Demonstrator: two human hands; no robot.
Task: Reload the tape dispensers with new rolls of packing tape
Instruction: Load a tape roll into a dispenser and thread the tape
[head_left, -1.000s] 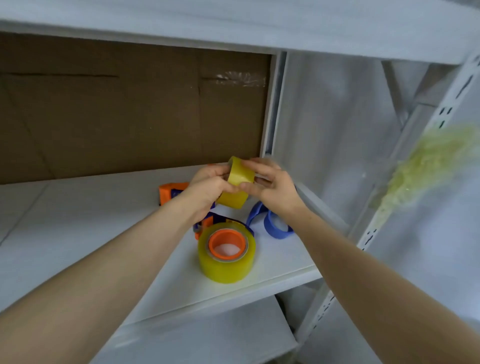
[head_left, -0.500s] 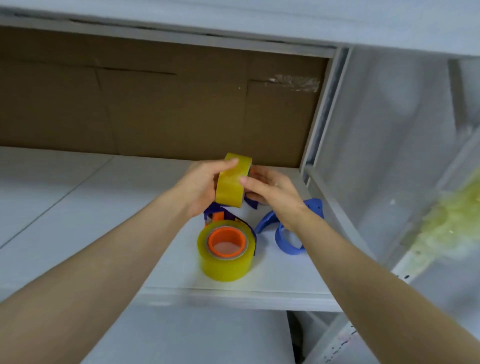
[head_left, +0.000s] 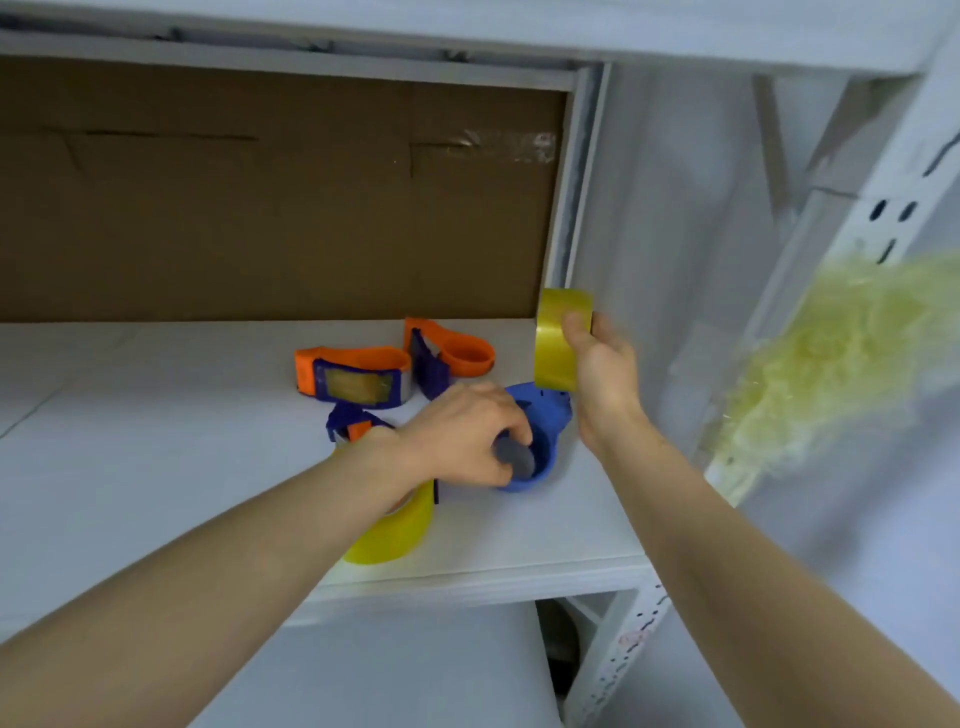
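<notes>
Your new tape roll (head_left: 558, 358) is in the air just above and behind the blue dispenser (head_left: 543, 467), which lies near the right end of the white shelf (head_left: 156, 441). Brown cardboard (head_left: 260, 208) backs the shelf behind the blue dispenser. A white perforated upright (head_left: 878, 228) stands to its right, with a blurred yellow-green tuft (head_left: 831, 374) beside that.

The roll is clear yellowish tape, on edge, its outer band toward you. Your right hand (head_left: 605, 384) holds it from the right, thumb curled over the band.

Your left hand (head_left: 457, 436) is on the blue dispenser, fingers curled round a grey piece (head_left: 514, 458) at its loop. Whether that piece belongs to the dispenser cannot be told.

Left of the blue dispenser lie an orange dispenser (head_left: 353, 382), a second orange dispenser (head_left: 452, 353) and a purple dispenser (head_left: 348, 422). A yellow roll (head_left: 395, 530) sits in front of it, under your left forearm.
</notes>
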